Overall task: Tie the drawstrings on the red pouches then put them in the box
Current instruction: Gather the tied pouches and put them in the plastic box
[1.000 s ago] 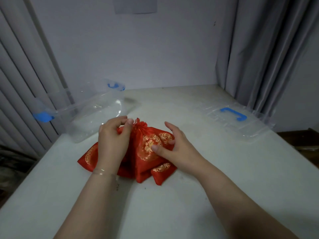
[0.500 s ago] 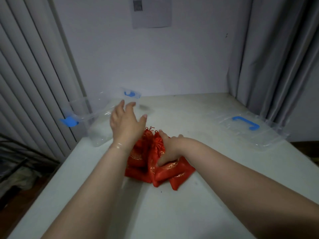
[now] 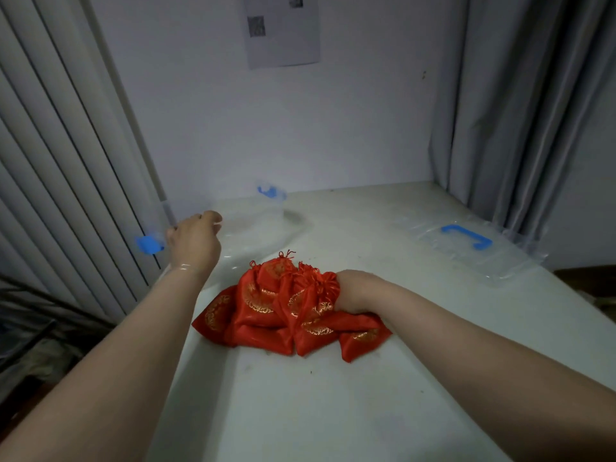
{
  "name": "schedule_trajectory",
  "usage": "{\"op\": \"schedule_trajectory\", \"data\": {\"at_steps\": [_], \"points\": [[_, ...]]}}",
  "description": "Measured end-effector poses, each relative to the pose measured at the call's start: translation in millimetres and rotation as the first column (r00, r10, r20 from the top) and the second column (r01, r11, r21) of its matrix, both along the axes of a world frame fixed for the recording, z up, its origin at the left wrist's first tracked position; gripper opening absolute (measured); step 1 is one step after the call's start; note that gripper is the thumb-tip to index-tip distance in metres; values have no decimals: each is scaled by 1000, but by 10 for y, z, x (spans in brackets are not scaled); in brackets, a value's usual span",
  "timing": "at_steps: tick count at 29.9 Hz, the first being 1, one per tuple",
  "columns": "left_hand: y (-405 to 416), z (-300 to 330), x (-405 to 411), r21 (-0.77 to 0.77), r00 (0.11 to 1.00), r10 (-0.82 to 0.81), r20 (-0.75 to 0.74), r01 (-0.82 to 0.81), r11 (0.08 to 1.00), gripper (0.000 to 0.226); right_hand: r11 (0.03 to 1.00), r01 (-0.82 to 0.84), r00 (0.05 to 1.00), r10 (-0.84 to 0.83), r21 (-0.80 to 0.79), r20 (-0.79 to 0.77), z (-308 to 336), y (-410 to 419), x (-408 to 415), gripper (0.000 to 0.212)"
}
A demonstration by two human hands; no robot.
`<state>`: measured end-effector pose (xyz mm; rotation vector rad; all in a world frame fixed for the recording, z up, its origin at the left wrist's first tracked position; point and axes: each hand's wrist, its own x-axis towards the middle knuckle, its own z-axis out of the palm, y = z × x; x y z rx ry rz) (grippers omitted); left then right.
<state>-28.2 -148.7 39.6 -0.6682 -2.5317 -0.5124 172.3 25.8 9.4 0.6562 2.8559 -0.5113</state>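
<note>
From the head view, we are looking down at a pale desk [image 3: 333, 411] set against a wall, with curtains hanging on both sides. A heap of red pouches [image 3: 283, 315] with gold patterns is lying near the middle of the desk, their gathered necks and tassels pointing away from us.

Our right hand [image 3: 355, 290] is resting on the right side of the heap, its grip curling round the bunched neck of one pouch; the fingers are mostly hiding behind the cloth, so we are judging this from the knuckles alone.

Our left hand [image 3: 195, 241] is hovering above the near edge of the clear box [image 3: 263, 231], well apart from the pouches, with the fingers loosely curling and holding nothing. The box is lying at the desk's far left, blue clips showing at two ends, and it is blurring somewhat in this view.

The clear lid [image 3: 473, 251], with its blue handle, is lying flat at the right of the desk, beside the curtain. A sheet of paper [image 3: 281, 28] is hanging on the wall above.
</note>
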Motion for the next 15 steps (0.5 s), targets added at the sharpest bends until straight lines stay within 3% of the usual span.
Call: {"op": "schedule_trajectory", "data": {"at_steps": [2,4,7,15], "points": [[90,45,82,41,995,-100,29,99,994,36,994,-22,998,15,-106,-67,81,53,113,2],[201,85,199,49,977,-201,68,198,979,38,964,-49,988,9,-263,-152,280,82,260,20],[358,103,356,91,935,-341,102,332,939,39,890,-68,951,-78,-450,-298,667,195,447,28],[465,128,680,163,745,-627,227,606,778,34,889,-3,729,-311,-457,-609,1491,595,329,15]]}}
